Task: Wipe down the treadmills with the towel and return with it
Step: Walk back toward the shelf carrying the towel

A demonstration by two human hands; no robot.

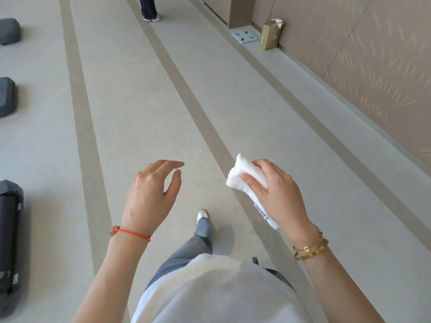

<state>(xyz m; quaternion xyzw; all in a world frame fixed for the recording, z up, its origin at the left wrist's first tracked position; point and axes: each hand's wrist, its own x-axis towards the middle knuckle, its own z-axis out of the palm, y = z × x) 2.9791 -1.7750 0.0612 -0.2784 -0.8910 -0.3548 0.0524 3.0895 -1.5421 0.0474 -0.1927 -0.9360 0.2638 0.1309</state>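
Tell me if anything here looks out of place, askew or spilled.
Nothing stands out. The right hand holds the towel bunched but clean; the left hand hangs free. The floor shows no spill. A paper bag stands upright by the wall, beside a scale lying flat.

White towel [242,177], folded into a compact wad with a ribbed, waffle-like weave. Held off the floor in the right hand [277,192], thumb pressed across its front face and fingers curled round the back. Upper folded corner projecting up and to the left beyond the fingertips. Lower end trailing down below the palm, carrying a small white label with dark print too small to read. Located right of centre in the head view, level with the left hand and well apart from it.
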